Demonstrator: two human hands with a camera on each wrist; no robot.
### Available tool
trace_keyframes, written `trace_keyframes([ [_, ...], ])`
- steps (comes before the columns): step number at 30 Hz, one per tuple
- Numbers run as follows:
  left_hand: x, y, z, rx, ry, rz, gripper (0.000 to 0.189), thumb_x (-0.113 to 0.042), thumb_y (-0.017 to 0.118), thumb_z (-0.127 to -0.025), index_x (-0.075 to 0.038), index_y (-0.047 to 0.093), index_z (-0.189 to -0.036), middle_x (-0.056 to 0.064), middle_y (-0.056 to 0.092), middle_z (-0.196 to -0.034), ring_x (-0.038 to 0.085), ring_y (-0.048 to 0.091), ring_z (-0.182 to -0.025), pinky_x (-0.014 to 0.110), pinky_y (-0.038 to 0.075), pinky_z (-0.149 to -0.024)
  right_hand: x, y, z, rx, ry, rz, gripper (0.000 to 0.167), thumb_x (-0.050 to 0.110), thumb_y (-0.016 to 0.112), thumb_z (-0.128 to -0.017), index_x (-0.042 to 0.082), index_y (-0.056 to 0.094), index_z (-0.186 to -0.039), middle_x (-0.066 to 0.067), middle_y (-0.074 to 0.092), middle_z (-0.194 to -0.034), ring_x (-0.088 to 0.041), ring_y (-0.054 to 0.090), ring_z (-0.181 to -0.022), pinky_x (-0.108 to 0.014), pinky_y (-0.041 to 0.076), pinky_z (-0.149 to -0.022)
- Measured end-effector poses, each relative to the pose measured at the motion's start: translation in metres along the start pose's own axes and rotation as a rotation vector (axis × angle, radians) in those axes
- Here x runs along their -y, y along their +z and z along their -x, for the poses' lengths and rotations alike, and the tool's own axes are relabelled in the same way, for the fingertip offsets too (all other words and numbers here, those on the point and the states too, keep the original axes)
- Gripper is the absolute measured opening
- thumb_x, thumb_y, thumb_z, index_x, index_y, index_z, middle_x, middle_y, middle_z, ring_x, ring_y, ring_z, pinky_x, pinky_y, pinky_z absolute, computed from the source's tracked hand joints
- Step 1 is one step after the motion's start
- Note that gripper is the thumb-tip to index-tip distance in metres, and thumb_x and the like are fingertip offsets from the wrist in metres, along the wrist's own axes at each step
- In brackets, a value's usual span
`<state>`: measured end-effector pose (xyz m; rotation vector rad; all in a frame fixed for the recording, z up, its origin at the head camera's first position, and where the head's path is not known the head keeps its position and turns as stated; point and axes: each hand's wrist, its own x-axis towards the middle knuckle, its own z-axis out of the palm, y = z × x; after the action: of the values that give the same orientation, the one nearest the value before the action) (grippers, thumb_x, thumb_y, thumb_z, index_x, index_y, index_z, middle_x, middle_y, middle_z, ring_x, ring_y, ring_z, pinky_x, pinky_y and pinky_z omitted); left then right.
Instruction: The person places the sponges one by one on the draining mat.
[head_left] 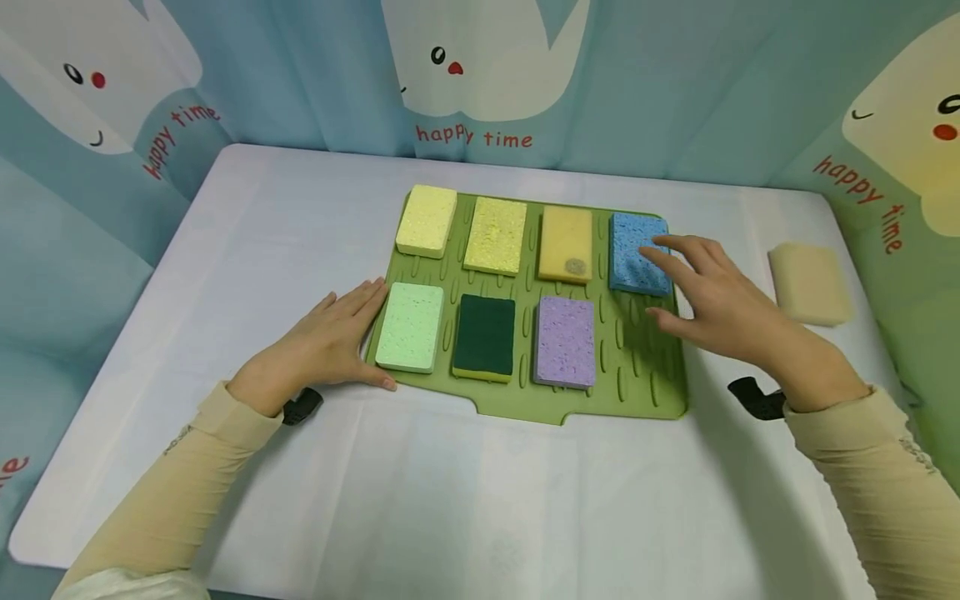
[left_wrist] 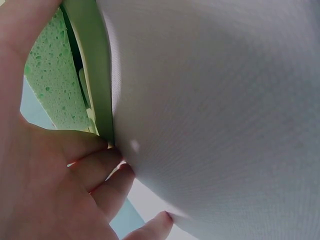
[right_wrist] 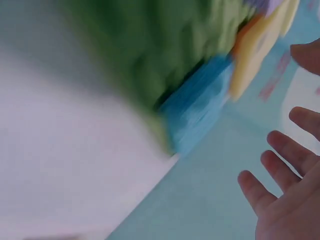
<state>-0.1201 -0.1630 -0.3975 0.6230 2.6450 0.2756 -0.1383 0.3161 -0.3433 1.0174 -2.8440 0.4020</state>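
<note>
A green ridged mat (head_left: 645, 375) lies on the table and bears several sponges in two rows. My left hand (head_left: 330, 337) rests at the mat's left edge, fingers extended, beside the pale green sponge (head_left: 410, 327). In the left wrist view its fingertips touch the mat's rim (left_wrist: 102, 100). Over the right side of the mat hovers my right hand (head_left: 720, 296), fingers spread and slightly bent, holding nothing. It is nearest to the blue sponge (head_left: 636, 258), and appears apart from it in the right wrist view. Left of the bare lower-right area lies a purple sponge (head_left: 565, 342).
In the back row are a pale yellow sponge (head_left: 427, 220), a speckled yellow sponge (head_left: 496, 235) and a tan-yellow sponge (head_left: 566, 242). A dark green scouring sponge (head_left: 484, 335) sits in front. Off the mat, a beige block (head_left: 810, 283) lies at the table's right. Printed curtains surround the table.
</note>
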Motion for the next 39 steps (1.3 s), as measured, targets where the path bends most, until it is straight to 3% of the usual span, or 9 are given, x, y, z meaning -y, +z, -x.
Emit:
trace_keyframes([
  [6,0.0,0.001,0.0,0.004,-0.007,0.007,0.138,-0.077,0.073,-0.065,-0.006,0.002,-0.16,0.013,0.005,-0.168,0.031,0.009,-0.155,0.062,0.013,-0.122,-0.043,-0.01,0.022,0.018,0.209,0.007,0.079,0.007,0.072,-0.077,-0.001,0.037,-0.148,-0.031,0.033,-0.148,-0.056,0.028,-0.132,-0.07,0.028,-0.102],
  [10,0.0,0.001,0.001,-0.003,-0.006,0.003,0.138,-0.077,0.073,-0.066,-0.006,0.002,-0.16,0.013,0.005,-0.168,0.031,0.009,-0.155,0.061,0.013,-0.122,-0.059,-0.013,0.034,0.029,0.295,-0.009,0.081,0.008,0.072,-0.078,-0.003,0.035,-0.149,-0.033,0.03,-0.149,-0.057,0.024,-0.135,-0.072,0.023,-0.107],
  [26,0.002,-0.001,0.0,0.0,-0.002,-0.005,0.137,-0.077,0.073,-0.066,-0.005,0.002,-0.16,0.013,0.004,-0.168,0.032,0.008,-0.155,0.062,0.013,-0.122,-0.089,-0.022,0.048,0.081,0.44,-0.028,0.086,0.017,0.07,-0.083,-0.005,0.024,-0.153,-0.035,0.02,-0.155,-0.061,0.013,-0.14,-0.073,0.016,-0.11],
  [39,0.0,-0.001,0.001,-0.002,-0.001,-0.006,0.138,-0.076,0.074,-0.065,-0.006,0.002,-0.16,0.012,0.003,-0.168,0.03,0.008,-0.155,0.061,0.013,-0.122,-0.111,-0.024,0.063,0.154,0.489,-0.018,0.088,0.019,0.067,-0.085,-0.009,0.018,-0.152,-0.038,0.014,-0.155,-0.064,0.008,-0.139,-0.076,0.01,-0.109],
])
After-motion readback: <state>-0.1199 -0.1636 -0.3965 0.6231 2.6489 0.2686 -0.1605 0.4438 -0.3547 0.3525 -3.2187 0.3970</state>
